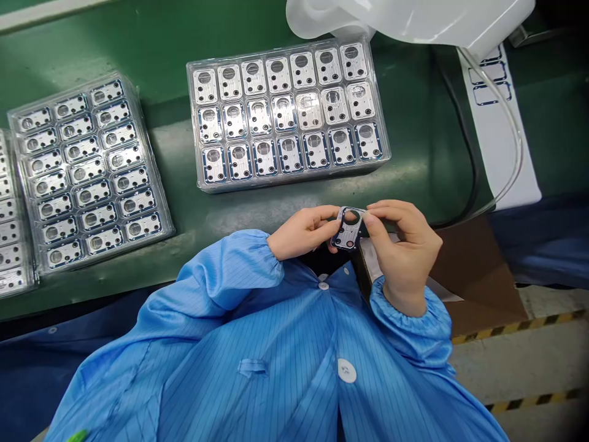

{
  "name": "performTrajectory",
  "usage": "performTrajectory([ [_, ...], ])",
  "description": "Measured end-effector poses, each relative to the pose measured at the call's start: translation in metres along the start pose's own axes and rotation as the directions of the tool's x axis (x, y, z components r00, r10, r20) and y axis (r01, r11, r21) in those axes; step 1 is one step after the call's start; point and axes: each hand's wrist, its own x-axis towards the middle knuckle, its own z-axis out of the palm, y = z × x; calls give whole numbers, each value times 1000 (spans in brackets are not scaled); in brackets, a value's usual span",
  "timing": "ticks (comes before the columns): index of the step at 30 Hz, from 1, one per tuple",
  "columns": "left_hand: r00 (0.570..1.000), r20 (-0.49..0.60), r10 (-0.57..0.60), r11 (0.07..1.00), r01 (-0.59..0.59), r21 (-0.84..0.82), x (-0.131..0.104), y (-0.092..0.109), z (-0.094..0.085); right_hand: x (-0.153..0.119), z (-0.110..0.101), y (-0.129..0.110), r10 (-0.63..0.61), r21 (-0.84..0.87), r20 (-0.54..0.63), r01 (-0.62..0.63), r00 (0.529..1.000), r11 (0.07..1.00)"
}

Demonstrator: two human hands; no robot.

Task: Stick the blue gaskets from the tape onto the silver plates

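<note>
My left hand [306, 232] grips a small metal plate [348, 229] by its left edge. The plate has one large round hole, several small holes and a dark blue border. At its upper right corner my right hand [400, 239] is closed, thumb and forefinger pinched; anything between those fingertips is too small to make out. Both hands are in front of the blue coat, just off the table's near edge. Beyond them, a clear tray [294, 175] holds rows of similar plates, some with blue borders showing.
Stacked clear trays [159, 209] of plates stand on the green table [170, 141] at the left. A white curved object [414, 21] overhangs the back right. Beside it are a white sheet with blue frames [506, 141], a cable and a clear tube. An open cardboard box [483, 270] sits below right.
</note>
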Motion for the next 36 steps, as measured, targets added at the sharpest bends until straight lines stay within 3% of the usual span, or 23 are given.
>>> performTrajectory([
  [22,1000,7,5,1000,-4,-26,0,-2,0,-1,5,1,-77,-43,-46,75,996,996],
  [36,999,28,34,998,-32,-59,-1,-4,-2,-4,8,6,-223,-176,-75,207,972,962],
])
